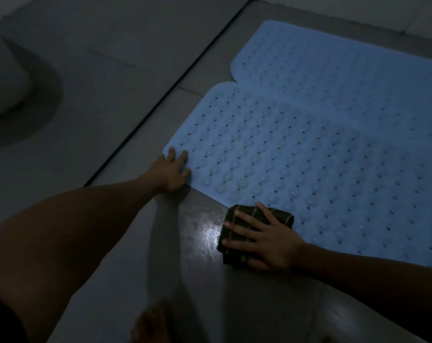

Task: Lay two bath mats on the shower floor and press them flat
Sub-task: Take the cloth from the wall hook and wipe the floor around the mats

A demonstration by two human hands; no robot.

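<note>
Two light blue perforated rubber bath mats lie side by side on the grey tiled shower floor. The near mat (pixel 296 157) has rows of round bumps and holes; the far mat (pixel 346 70) touches its back edge. My left hand (pixel 171 170) presses with straight fingers on the near mat's left corner. My right hand (pixel 262 237) lies flat with spread fingers on a folded dark cloth with thin light stripes (pixel 234 219), which rests on the near mat's front edge and the wet floor.
A dark groove (pixel 185 75) runs diagonally across the floor left of the mats. A white toilet base (pixel 9 78) stands at the far left. A glossy wet patch of tile (pixel 205 229) shines beside the cloth. My bare foot (pixel 150 323) shows at the bottom.
</note>
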